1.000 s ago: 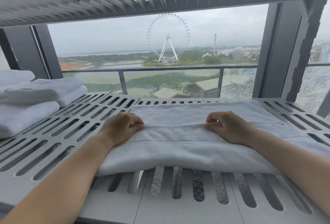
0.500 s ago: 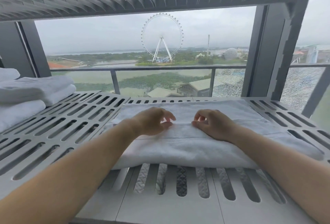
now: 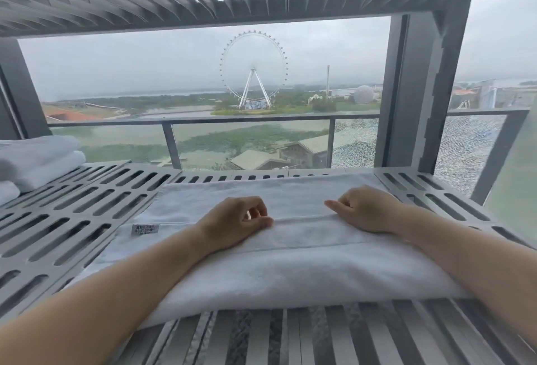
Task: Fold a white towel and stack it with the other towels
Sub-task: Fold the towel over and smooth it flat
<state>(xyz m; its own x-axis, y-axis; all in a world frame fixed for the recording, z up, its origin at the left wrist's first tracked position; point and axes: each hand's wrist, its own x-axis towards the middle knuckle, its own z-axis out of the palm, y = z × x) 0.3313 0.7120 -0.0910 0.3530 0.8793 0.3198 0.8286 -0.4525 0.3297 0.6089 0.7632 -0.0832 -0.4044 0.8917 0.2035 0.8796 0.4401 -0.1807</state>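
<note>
1. Presently, the white towel (image 3: 276, 263) is laid partly folded on the slatted shelf (image 3: 72, 219), its flap edge between both hands; the folded towels (image 3: 37, 161) are stacked well apart, far left.
2. The fold is judged best made with that edge kept straight and the layers squared.
3. The left hand (image 3: 232, 223) is rested on the flap, fingers loosely curled; the right hand (image 3: 366, 209) is curled, forefinger laid along the edge. Whether cloth is pinched in either grip cannot be told.
</note>
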